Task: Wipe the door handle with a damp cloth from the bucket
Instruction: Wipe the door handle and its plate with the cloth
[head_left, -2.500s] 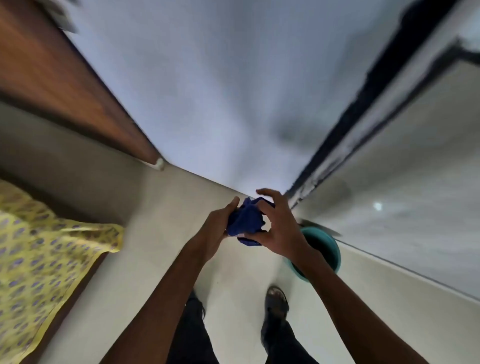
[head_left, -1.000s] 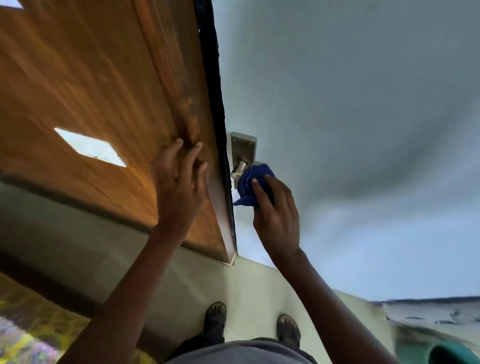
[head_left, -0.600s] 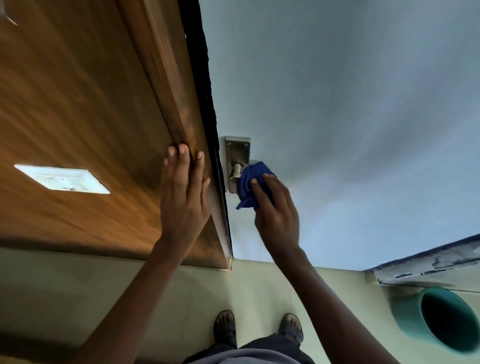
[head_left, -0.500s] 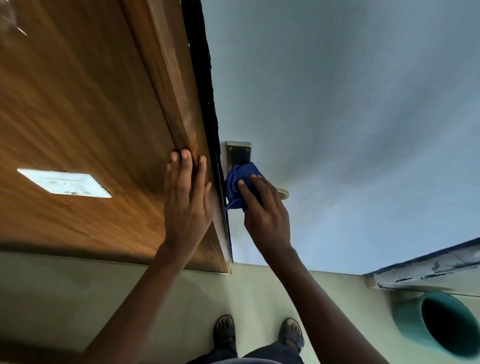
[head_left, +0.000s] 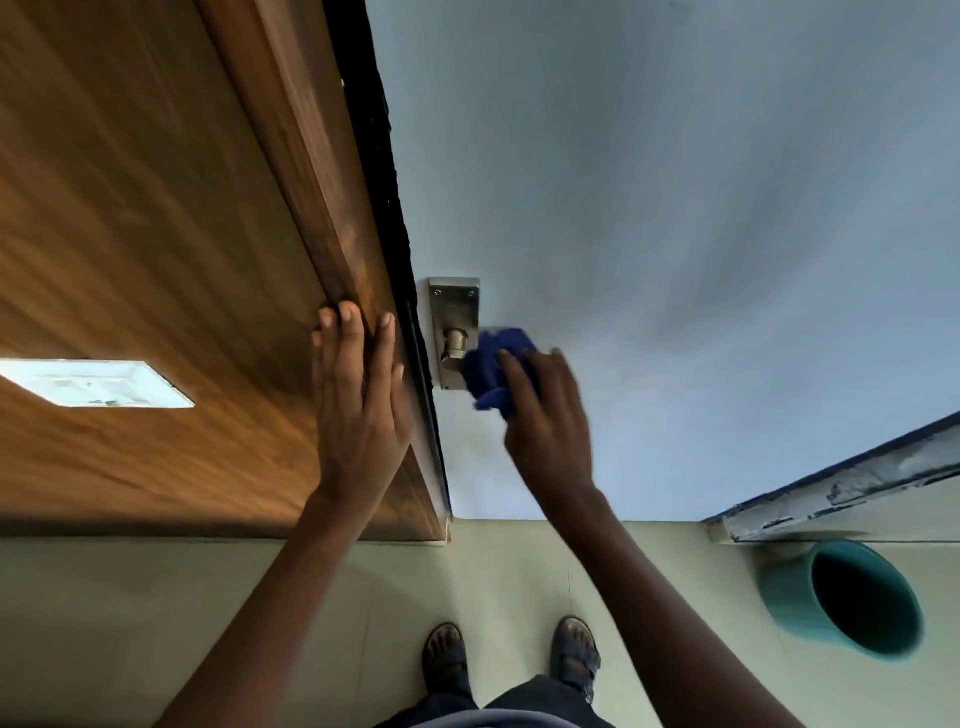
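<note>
While our right hand (head_left: 545, 431) clenches the blue cloth (head_left: 493, 369) against the door handle (head_left: 456, 349), our left hand (head_left: 358, 410) lies flat, fingers spread, on the wooden frame (head_left: 332, 218).
Right of our cloth hand, well apart, the teal bucket (head_left: 789, 592) stands on the floor (head_left: 156, 623); a white switch plate (head_left: 93, 383) sits left of our flat hand.

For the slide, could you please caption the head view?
Right hand presses a blue cloth onto the door handle; left hand braces the wooden door.

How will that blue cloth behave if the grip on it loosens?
Likely floppy: the blue cloth is bunched in folds under the right hand, with a loose end drooping. Probably light and soft, molding around the door handle. It would probably drop rather than stay on.
</note>
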